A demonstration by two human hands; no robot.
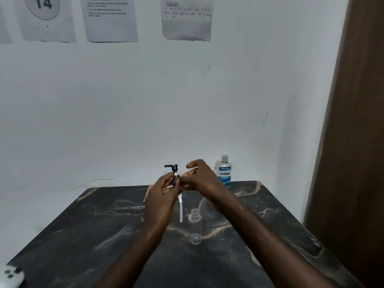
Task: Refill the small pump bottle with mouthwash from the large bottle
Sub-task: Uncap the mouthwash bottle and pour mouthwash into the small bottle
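Two hands are working above the dark marble-pattern table [104, 225], both raised over its far half. We are gripping the pump head [174, 173] w/ left hand [164, 192]: fingers curled round its black collar, nozzle pointing left, white dip tube [180, 208] hanging down & slightly tilted, clear of the table. Right hand [199, 177] is meeting it from the right; thumb & lower fingers are pinching at the collar, index finger lifted & loosely extended above. Exact contact pts are blurred, so we cannot tell how firmly.

Small pump bottle [195, 227] is standing upright, uncapped, transparent, looking empty, near table centre, just right of the tube tip & not touching it. Large bottle [224, 171] of blue mouthwash is sitting capped at the far edge by the wall, behind the right hand, approx. half full.

Pink object [148, 194] is showing partly behind left hand; ID unclear. White device [10, 276] is lying at the near-left corner.
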